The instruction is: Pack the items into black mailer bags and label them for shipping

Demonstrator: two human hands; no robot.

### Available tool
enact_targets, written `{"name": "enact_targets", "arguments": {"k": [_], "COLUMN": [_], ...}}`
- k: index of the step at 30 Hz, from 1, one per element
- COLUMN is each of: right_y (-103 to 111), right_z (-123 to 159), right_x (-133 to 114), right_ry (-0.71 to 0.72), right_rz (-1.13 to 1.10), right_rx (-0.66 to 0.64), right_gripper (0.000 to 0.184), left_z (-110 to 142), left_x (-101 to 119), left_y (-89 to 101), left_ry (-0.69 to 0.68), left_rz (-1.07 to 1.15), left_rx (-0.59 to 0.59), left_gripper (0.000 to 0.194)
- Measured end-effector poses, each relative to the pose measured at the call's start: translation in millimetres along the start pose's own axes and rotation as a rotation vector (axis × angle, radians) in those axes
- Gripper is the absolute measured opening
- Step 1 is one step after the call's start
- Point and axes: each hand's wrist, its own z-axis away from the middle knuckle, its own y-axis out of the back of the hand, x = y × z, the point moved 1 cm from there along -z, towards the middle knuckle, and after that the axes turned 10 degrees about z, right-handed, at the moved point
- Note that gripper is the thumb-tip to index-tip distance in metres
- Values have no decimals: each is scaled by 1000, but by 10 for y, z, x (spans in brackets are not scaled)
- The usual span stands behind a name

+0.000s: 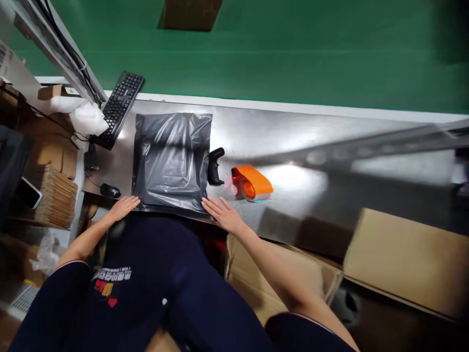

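The metal bench (pixel 234 129) gleams with bright, patchy light. A white strip (pixel 256 104) runs along its far edge, a broad green surface (pixel 311 58) beyond.

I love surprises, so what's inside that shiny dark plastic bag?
Its contents can't be seen: the dark plastic bag isn't see-through. Only its creased, shiny top shows, with the left hand and right hand at its near corners.
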Motion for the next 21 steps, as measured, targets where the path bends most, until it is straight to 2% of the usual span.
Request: {"name": "enact_targets", "arguments": {"k": [5, 8, 12, 15, 18, 21], "right_y": [-53, -44, -11, 42, 126, 202], "right_z": [-7, -39, -32, -33, -88, -187], "right_x": [44, 128, 196, 213, 222, 214], "right_ry": [-22, 15, 121, 192, 202, 77], "right_rz": [-14, -21, -46, -85, -186, -351], "right_rx": [-20, -36, -69, -110, -168, -201], "right_gripper": [71, 71, 70, 72, 69, 58], "left_z": [-102, -149, -72, 2, 19, -32], "left_x": [-69, -59, -2, 51, 75, 87], "left_y": [18, -3, -8, 100, 274, 431], "left_ry": [30, 24, 22, 7, 22, 59], "left_rz": [-28, -12, 31, 86, 191, 395], "left_rx": [17, 20, 34, 42, 106, 216], "left_gripper": [68, 75, 78, 78, 67, 49]}}
